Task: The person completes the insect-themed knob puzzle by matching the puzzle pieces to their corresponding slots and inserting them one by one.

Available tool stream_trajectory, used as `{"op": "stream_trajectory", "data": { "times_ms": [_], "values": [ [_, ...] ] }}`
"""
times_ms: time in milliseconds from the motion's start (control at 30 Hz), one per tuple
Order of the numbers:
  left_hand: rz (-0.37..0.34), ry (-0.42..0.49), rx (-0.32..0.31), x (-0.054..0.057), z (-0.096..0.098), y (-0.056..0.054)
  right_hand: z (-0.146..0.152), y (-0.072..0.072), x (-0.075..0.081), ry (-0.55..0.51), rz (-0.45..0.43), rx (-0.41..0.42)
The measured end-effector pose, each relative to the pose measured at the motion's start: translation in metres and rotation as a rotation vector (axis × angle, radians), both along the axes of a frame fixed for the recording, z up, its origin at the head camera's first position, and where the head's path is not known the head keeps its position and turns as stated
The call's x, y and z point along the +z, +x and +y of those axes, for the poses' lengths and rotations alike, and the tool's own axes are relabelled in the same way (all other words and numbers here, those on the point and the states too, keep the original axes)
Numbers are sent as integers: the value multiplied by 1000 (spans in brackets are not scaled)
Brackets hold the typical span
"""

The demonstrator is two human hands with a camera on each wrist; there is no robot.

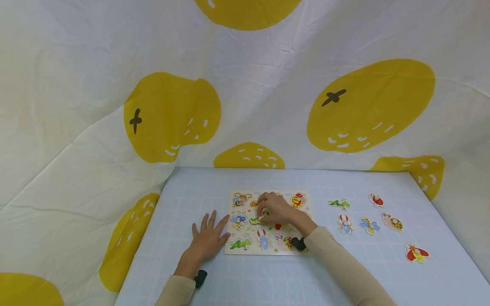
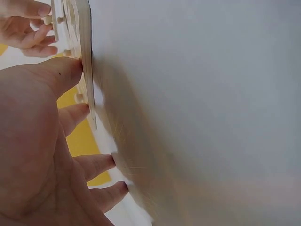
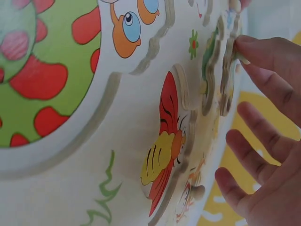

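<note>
A wooden insect puzzle board point(image 1: 249, 251) lies on the table in the head view. My right hand point(image 1: 276, 207) is over the board's middle, pinching the knob of a flat puzzle piece, which looks like a green caterpillar point(image 1: 254, 220). The right wrist view shows that piece edge-on beneath the thumb and index finger, close over the board, with the other fingers point(image 3: 270, 132) spread. With straight, spread fingers, my left hand point(image 1: 207, 241) rests beside the board's left side; its thumb point(image 2: 73, 70) and index finger touch the board's edge.
Right of the board lie several loose pieces: a grasshopper point(image 1: 339, 204), ladybug point(image 1: 377, 200), stag beetle point(image 1: 345, 224), blue-winged insect point(image 1: 369, 225), spotted beetle point(image 1: 392, 222) and red-winged insect point(image 1: 417, 253). A bee piece point(image 1: 242, 199) sits on the board. A fruit-print cloth point(image 1: 268, 106) hangs behind the table.
</note>
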State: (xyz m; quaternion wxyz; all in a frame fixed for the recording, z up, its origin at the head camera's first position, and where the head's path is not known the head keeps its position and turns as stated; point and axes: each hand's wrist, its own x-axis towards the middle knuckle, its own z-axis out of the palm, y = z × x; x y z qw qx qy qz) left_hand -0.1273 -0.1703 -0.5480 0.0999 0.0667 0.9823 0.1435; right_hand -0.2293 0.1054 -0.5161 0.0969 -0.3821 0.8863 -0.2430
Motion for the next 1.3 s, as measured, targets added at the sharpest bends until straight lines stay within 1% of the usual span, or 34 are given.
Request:
{"op": "stream_trajectory", "data": {
  "times_ms": [267,500,967,1300],
  "values": [
    [6,4,0,2,0,0,-5,-1,-2,39,-3,-12],
    [4,3,5,1,0,0,-6,-1,-4,88,-10,-34],
    [-2,-2,2,1,0,0,-7,-1,-8,112,18,-50],
    [12,-7,5,-2,0,0,-6,2,-5,97,10,-58]
  ]
}}
